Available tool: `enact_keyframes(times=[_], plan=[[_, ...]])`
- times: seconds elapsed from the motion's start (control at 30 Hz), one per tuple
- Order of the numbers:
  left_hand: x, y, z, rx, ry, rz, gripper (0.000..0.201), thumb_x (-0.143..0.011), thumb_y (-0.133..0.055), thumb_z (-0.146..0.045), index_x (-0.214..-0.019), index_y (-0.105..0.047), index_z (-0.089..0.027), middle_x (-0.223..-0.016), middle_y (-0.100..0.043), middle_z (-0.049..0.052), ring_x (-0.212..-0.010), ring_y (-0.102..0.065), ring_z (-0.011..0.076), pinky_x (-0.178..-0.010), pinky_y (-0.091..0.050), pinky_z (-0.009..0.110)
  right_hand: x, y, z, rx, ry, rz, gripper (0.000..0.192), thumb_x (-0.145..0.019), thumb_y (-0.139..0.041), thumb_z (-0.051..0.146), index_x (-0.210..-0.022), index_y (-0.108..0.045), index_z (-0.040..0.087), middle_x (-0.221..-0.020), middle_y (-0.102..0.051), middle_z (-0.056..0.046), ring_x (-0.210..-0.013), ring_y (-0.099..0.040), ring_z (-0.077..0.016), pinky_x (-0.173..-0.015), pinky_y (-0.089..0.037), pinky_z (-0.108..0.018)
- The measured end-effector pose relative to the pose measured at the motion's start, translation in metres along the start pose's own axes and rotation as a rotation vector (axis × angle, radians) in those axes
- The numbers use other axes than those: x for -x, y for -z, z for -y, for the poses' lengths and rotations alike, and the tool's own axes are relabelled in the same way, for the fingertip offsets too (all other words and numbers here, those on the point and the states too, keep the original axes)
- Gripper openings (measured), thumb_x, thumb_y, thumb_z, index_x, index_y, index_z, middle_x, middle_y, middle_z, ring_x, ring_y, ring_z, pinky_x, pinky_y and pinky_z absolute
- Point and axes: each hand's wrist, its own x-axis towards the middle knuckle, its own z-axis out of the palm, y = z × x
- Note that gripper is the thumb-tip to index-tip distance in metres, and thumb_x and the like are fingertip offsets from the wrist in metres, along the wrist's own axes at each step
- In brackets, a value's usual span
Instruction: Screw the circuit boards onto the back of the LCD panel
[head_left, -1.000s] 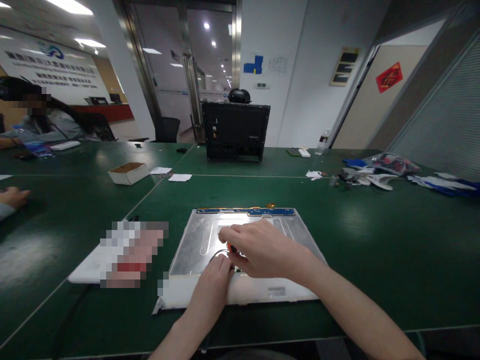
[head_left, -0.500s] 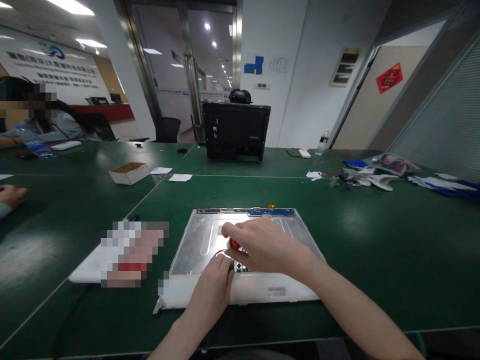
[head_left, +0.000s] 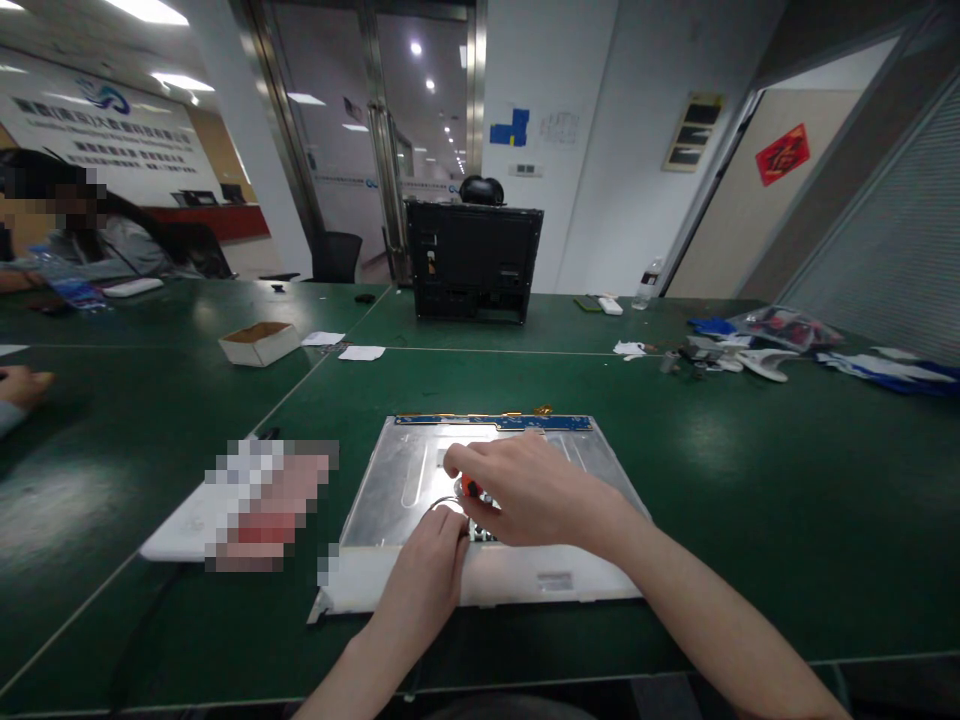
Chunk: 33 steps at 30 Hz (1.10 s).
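Note:
A flat LCD panel (head_left: 390, 470) lies back side up on the green table, with a narrow blue circuit strip (head_left: 495, 422) along its far edge. On its near middle sits a small circuit board (head_left: 482, 534), mostly covered by my hands. My right hand (head_left: 525, 490) is closed around the red and black handle of a screwdriver (head_left: 470, 487), held above that board; the tip is hidden. My left hand (head_left: 429, 550) rests at the board's left side, fingers bent and pressed together, beside a thin cable (head_left: 441, 502). What the left fingers grip is hidden.
Left of the panel lies a white device (head_left: 187, 515), partly blurred out. Farther off stand an open carton (head_left: 259, 345) and a black monitor (head_left: 476, 262). Bags and loose parts (head_left: 712, 350) lie at right. Another person's hand (head_left: 22, 388) rests at far left.
The red and black handle has turned slightly in my right hand. Both hands stay in nearly the same place, and the panel has not moved.

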Motion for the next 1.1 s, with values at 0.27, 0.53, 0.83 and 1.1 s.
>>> enact_keyframes(times=[0.27,0.53,0.83,1.1], plan=[[-0.0013,-0.0064,0.0075,-0.016,-0.015,-0.012,0.024,-0.086,-0.037,-0.008,-0.103,-0.052,-0.016,-0.103,-0.057,0.013,-0.101,-0.053,0.0275,-0.081,-0.048,0.046,0.0005,0.0039,0.0017,0.010,0.017,0.047,0.019,-0.082,-0.044,0.021,-0.101,-0.048,0.018,-0.084,-0.063,-0.003,-0.062,-0.049,-0.0129,-0.050,-0.019,-0.028],[-0.0014,-0.0039,0.0046,-0.028,-0.001,0.002,0.026,-0.086,-0.037,-0.007,-0.104,-0.052,-0.016,-0.102,-0.058,0.013,-0.101,-0.055,0.0273,-0.081,-0.049,0.046,0.0003,0.0021,0.0012,0.010,0.021,0.023,0.020,-0.083,-0.043,0.022,-0.102,-0.048,0.018,-0.084,-0.064,-0.004,-0.065,-0.052,-0.0137,-0.051,-0.019,-0.027],[-0.0011,-0.0058,0.0058,-0.033,-0.001,-0.004,0.026,-0.085,-0.037,-0.007,-0.102,-0.054,-0.017,-0.101,-0.058,0.011,-0.099,-0.055,0.0263,-0.081,-0.048,0.043,-0.0009,-0.0004,-0.0002,0.021,0.002,0.006,0.020,-0.083,-0.044,0.022,-0.103,-0.049,0.018,-0.085,-0.065,-0.004,-0.066,-0.055,-0.0143,-0.051,-0.019,-0.027],[-0.0017,0.0021,-0.0015,-0.008,0.008,0.020,0.024,-0.085,-0.036,-0.009,-0.102,-0.052,-0.017,-0.100,-0.056,0.011,-0.097,-0.053,0.0262,-0.080,-0.047,0.043,-0.0008,0.0028,-0.0027,-0.014,-0.005,0.006,0.022,-0.084,-0.047,0.022,-0.105,-0.050,0.019,-0.087,-0.067,-0.004,-0.069,-0.058,-0.0153,-0.052,-0.023,-0.027]])
